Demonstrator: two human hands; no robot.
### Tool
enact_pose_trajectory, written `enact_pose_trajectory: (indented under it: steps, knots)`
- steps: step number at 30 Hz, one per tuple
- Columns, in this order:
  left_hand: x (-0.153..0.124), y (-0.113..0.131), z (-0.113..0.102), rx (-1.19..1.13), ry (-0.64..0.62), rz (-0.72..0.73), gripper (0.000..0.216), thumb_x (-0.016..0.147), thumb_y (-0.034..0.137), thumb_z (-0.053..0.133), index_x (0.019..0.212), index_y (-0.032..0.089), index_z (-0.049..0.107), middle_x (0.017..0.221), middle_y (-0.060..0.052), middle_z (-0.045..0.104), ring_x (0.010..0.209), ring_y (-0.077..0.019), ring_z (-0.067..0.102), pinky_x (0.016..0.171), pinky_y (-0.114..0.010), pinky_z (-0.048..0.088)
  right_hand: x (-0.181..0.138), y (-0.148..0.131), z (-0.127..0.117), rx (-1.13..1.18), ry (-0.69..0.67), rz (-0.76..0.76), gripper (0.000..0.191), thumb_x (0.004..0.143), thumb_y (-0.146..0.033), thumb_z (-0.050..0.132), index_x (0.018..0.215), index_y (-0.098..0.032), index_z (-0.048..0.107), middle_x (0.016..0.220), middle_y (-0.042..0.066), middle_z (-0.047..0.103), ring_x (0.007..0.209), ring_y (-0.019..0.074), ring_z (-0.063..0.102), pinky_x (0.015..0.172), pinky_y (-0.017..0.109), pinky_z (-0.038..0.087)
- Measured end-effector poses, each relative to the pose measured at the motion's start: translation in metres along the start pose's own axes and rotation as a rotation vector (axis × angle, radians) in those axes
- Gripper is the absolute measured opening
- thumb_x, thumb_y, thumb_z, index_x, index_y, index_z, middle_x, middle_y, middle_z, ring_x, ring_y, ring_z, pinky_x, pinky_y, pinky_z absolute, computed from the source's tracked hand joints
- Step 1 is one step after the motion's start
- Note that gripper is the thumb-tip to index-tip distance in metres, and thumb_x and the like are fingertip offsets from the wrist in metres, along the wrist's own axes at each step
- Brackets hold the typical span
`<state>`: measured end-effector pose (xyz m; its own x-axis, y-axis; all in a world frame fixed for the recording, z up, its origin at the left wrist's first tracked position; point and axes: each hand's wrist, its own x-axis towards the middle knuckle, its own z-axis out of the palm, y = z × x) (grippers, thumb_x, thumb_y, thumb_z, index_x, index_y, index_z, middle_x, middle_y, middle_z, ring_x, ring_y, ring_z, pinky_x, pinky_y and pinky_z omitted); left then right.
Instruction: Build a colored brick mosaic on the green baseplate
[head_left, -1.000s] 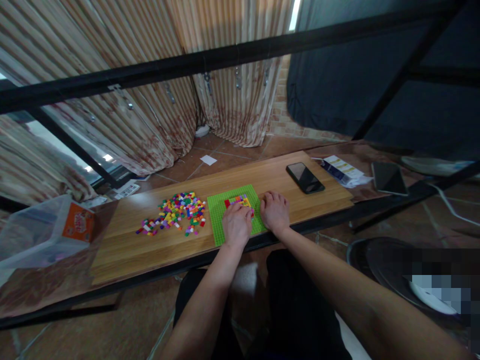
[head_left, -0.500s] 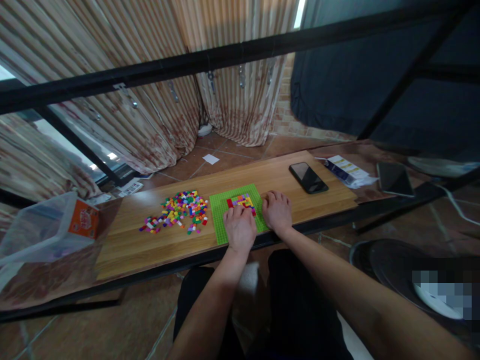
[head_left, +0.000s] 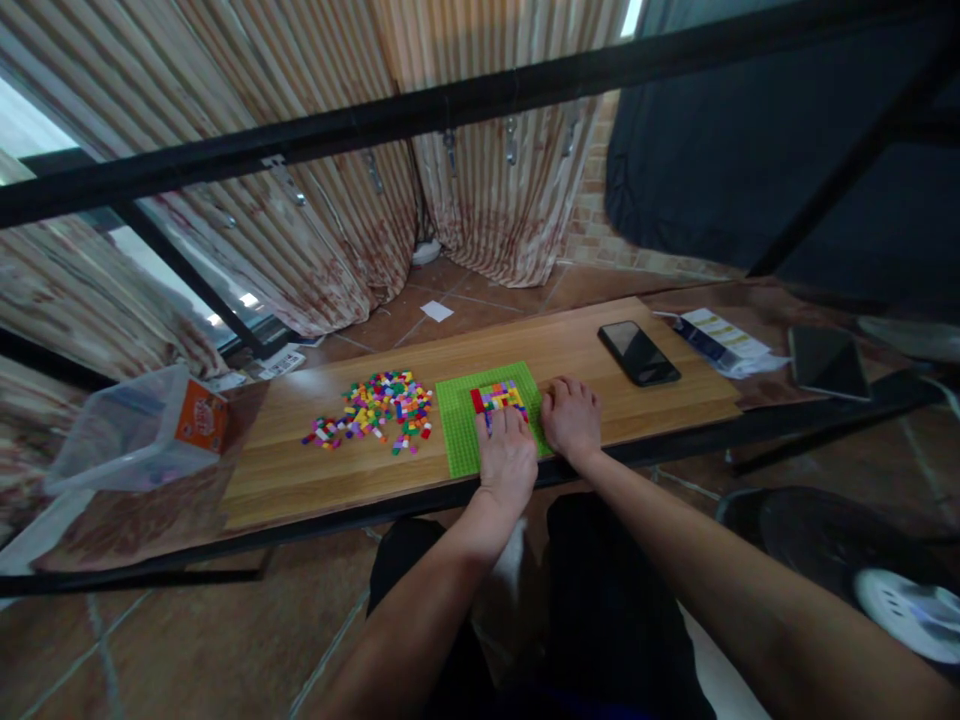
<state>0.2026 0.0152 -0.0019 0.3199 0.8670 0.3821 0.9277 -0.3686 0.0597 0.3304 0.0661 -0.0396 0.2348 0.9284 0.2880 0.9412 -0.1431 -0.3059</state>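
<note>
A green studded baseplate [head_left: 460,440] lies on the wooden board in front of me. On it stands a low block of small toy bricks [head_left: 498,393] in red, yellow, purple, orange and blue. My left hand [head_left: 508,452] rests over the near side of these bricks, its fingers stretched forward and a little apart, covering part of them. Beside the plate's right edge sits my right hand [head_left: 573,418], fingers curled down and close together; what lies under them is hidden. Left of the plate spreads a loose pile of coloured bricks [head_left: 382,405].
A black phone [head_left: 639,353] lies on the wooden board [head_left: 322,490] at the right. Beyond it are printed papers [head_left: 724,340] and a dark tablet-like slab [head_left: 829,362]. A clear plastic bin [head_left: 127,430] with an orange label stands at far left. A black metal bar [head_left: 420,112] crosses behind.
The whole view has shifted, so things sit slightly further right. My left hand has drawn back a little over the bricks, its fingers straighter, showing more of them. The right hand stays beside the plate.
</note>
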Motion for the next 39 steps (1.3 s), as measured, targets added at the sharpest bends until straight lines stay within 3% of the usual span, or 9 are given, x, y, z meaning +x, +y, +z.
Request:
enact_pose_trajectory:
  steps: [8,13,16,22,27,31,39]
  knots:
    - [-0.002,-0.003,-0.012,-0.044,-0.07,-0.05,0.032,0.092,0.014,0.042,0.116,0.011,0.062,0.109,-0.017,0.062,0.104,-0.0303,0.053,0.098,-0.052,0.04,-0.002,-0.001,-0.001,-0.016,0.015,-0.012,0.034,0.094,-0.029,0.038,0.114,-0.014,0.062,0.126,0.015,0.061,0.113,0.0304,0.05,0.094,0.042,0.032]
    - [-0.021,-0.012,-0.016,-0.139,-0.056,-0.059,0.048,0.086,0.016,0.052,0.134,0.016,0.051,0.129,-0.016,0.055,0.113,-0.0315,0.051,0.099,-0.051,0.041,-0.001,0.001,0.002,-0.02,0.019,-0.017,0.035,0.094,-0.029,0.038,0.114,-0.014,0.063,0.125,0.015,0.062,0.113,0.0308,0.05,0.093,0.042,0.033]
    - [-0.038,-0.026,-0.018,-0.185,-0.023,-0.138,0.052,0.086,0.019,0.053,0.138,0.018,0.048,0.133,-0.014,0.053,0.117,-0.0303,0.05,0.101,-0.047,0.042,-0.001,0.003,0.003,-0.024,0.02,-0.017,0.036,0.095,-0.03,0.037,0.113,-0.015,0.063,0.125,0.014,0.062,0.111,0.0301,0.051,0.092,0.042,0.033]
    - [-0.07,-0.082,-0.016,-0.227,0.057,-0.423,0.041,0.085,0.014,0.054,0.125,0.015,0.059,0.125,-0.013,0.06,0.119,-0.0278,0.052,0.106,-0.043,0.042,-0.001,0.004,0.003,-0.044,-0.003,-0.012,0.037,0.096,-0.031,0.036,0.117,-0.014,0.062,0.126,0.014,0.061,0.112,0.0303,0.051,0.092,0.041,0.033]
    - [-0.069,-0.12,-0.012,-0.185,0.168,-0.57,0.028,0.085,0.015,0.054,0.107,0.016,0.07,0.113,-0.011,0.066,0.107,-0.0263,0.058,0.099,-0.041,0.046,-0.001,0.004,0.002,-0.049,-0.004,-0.011,0.037,0.095,-0.031,0.037,0.116,-0.014,0.062,0.127,0.015,0.06,0.112,0.0307,0.051,0.092,0.042,0.033]
    - [-0.056,-0.127,-0.008,-0.167,0.197,-0.592,0.021,0.084,0.017,0.056,0.095,0.019,0.074,0.106,-0.008,0.067,0.098,-0.024,0.059,0.093,-0.037,0.048,-0.002,0.004,0.003,-0.051,0.003,-0.017,0.037,0.095,-0.031,0.038,0.117,-0.014,0.062,0.126,0.014,0.061,0.112,0.0305,0.051,0.092,0.042,0.034]
    - [-0.051,-0.13,0.002,-0.171,0.224,-0.587,0.019,0.085,0.02,0.057,0.093,0.021,0.074,0.106,-0.007,0.068,0.097,-0.0232,0.059,0.094,-0.036,0.046,0.0,0.005,0.003,-0.061,-0.021,-0.012,0.038,0.095,-0.032,0.037,0.118,-0.014,0.061,0.129,0.015,0.06,0.114,0.0311,0.051,0.093,0.043,0.035]
